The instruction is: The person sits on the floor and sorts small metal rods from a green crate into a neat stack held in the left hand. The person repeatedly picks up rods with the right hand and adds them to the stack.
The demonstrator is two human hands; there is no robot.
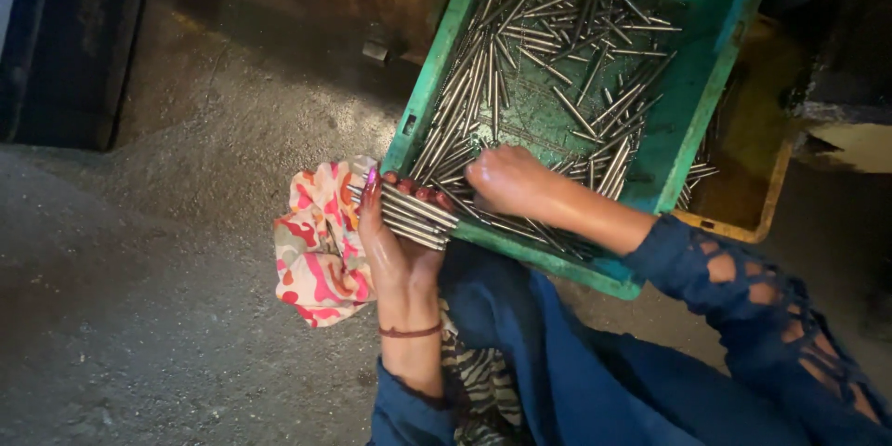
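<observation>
On a gritty concrete floor (167, 251), a green crate (711, 84) holds loose steel rods (520, 56) lying mostly lengthwise (away from the person); right hand (506, 181) curls closed among them, left hand (395, 242) grips a bundle of rods (413, 214) crosswise, beside a patterned cloth (311, 251).

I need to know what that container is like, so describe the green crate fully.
The green crate is a shallow rectangular tray, seemingly plastic, with upright walls, a thick rim and a small slot in its left wall. It looks worn and grimy. It sits tilted in the picture, resting partly over a yellow crate at its right. Thin metal rods lie loose across its floor, thickest along the left wall. The right hand reaches inside near the front wall; the left hand holds a bundle of rods at its front corner.
</observation>
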